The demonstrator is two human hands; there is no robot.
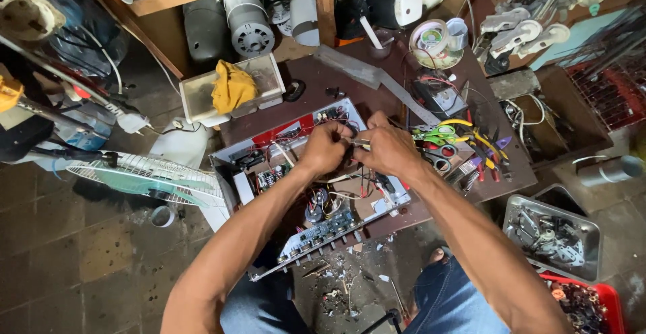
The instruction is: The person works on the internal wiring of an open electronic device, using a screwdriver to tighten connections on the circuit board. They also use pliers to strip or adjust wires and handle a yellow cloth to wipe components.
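Both hands meet over the middle of an opened amplifier chassis (296, 192) that lies tilted across the front edge of the dark brown worktop (316, 78). The left hand (325, 147) is curled with its fingertips pinched on something small among the wires; what exactly it grips is too small to make out. The right hand (389, 149) sits just beside it, knuckles almost touching, fingers also closed around a thin pale part that pokes out between the two hands. Under them the chassis shows green circuit boards, red and black wires and a row of knobs along its near edge.

To the right of the hands, a heap of pliers and cutters (471, 149) with yellow, green, purple and red handles lies on the worktop. Behind the chassis stands a pale plastic tray (202, 95) with a crumpled yellow cloth (232, 85) in it. A spool of solder wire (431, 38) rests near the back. On the floor at the left lies a white fan grille (134, 172); at the right, a metal tray of parts (582, 229).
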